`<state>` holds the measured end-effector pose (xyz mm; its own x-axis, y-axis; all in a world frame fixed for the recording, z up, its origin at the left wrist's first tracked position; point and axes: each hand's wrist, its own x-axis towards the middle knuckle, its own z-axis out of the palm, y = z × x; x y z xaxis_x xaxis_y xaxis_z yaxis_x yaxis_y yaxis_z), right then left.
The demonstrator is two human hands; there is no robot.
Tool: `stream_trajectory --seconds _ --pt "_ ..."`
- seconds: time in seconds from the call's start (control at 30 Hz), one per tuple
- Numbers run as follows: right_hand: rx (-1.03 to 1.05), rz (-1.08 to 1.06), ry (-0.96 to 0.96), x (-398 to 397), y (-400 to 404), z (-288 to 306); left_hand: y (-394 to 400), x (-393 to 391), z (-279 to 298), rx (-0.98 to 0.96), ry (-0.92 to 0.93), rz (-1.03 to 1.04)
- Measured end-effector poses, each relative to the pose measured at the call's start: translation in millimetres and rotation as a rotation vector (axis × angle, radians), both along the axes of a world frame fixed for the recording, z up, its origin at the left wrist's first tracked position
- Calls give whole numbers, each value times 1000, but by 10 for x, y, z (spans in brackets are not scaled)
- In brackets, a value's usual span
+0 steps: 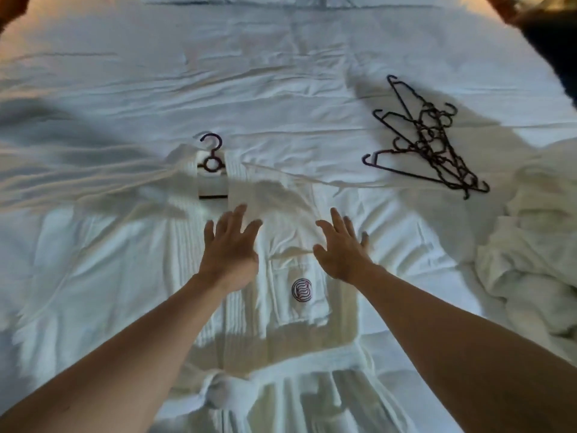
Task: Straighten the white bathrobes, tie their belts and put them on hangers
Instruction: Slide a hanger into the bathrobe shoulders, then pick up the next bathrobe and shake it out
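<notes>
Both hands, left hand [229, 245] and right hand [340, 248], spread flat on the bathrobe [281, 307]; its hanger [211, 157] at eleven o'clock could slip out if smoothing drags the cloth.

Left hand [229, 245] flat, fingers spread, right hand [342, 248] likewise, both arms outstretched

bathrobe [193, 276]: white, spread flat under both hands, a round logo on its chest pocket
belt [218, 395]: white, knotted at the waist, nearer than the hands
hanger [211, 157]: dark, in the collar, beyond the left hand
spare hangers [434, 145]: dark tangled pile, beyond the right hand
second bathrobe [530, 260]: crumpled, right of the right hand
</notes>
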<state>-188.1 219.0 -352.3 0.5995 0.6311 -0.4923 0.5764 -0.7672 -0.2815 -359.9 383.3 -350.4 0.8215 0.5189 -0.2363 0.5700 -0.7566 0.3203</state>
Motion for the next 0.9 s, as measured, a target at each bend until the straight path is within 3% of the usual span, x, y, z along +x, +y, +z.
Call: stream_trajectory --seconds 0.23,0.43,0.63,0.9 --pt "25 -268 180 -439 -1590 916 -1175 -76 577 -146 11 -170" --pt "78 -475 292 -620 -2976 1300 -1976 -66 973 -227 32 -317" --pt "131 -592 278 -508 -4208 1479 -2752 128 1170 -231 44 -333" --pt "294 -685 194 -195 -5628 1952 -4353 805 1478 -311 0 -426"
